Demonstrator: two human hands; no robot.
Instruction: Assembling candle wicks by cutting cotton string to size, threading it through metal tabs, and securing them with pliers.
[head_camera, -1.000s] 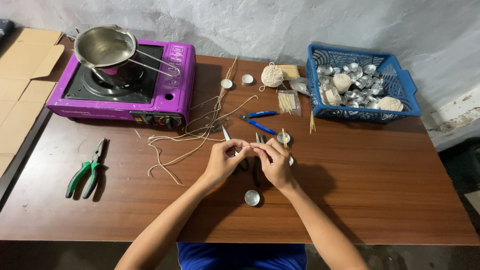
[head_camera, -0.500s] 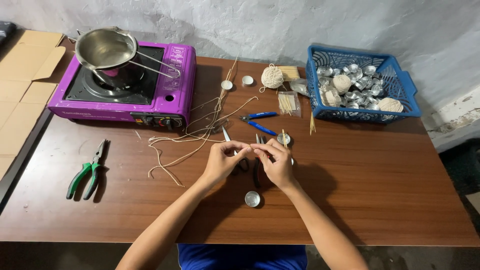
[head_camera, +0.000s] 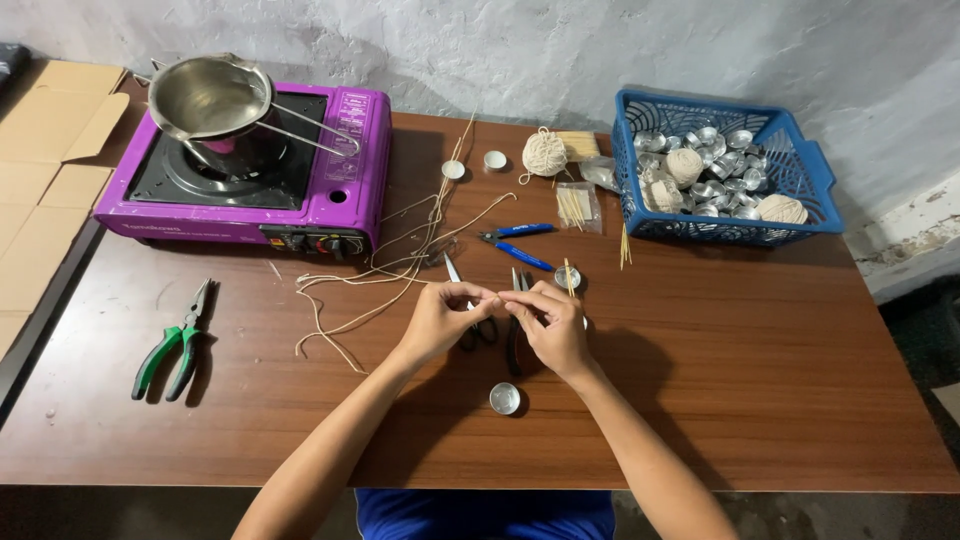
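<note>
Left hand: the person's left hand (head_camera: 440, 320) sits over the middle of the brown wood-grain worktop (head_camera: 760, 380), thumb and forefinger pinched shut on something very small.
Right hand: the right hand (head_camera: 553, 328) meets it fingertip to fingertip, its grip also closed to a pinch on the same small thing.
Thing held: most likely an end of the thin off-white cotton string (head_camera: 385, 272) that trails away to the left across the worktop; I cannot make out the piece between the fingers itself.
Handling: I judge the string very light, limp and apt to fray, so it wants a fingertip pinch close to its end; it will not slip much.
Close by: a small round silver metal cup (head_camera: 505, 397) lies just below the hands, and a dark-handled pair of scissors (head_camera: 470, 318) lies partly under them.
Hidden: the fingers cover what they pinch, and the scissor handles and a second dark tool are half covered by the hands.
Further off: blue-handled pliers (head_camera: 518, 243) beyond the hands, green-handled pliers (head_camera: 175, 340) well to the left, a purple portable gas stove (head_camera: 330, 195), a blue plastic basket (head_camera: 800, 165) of metal cups.
</note>
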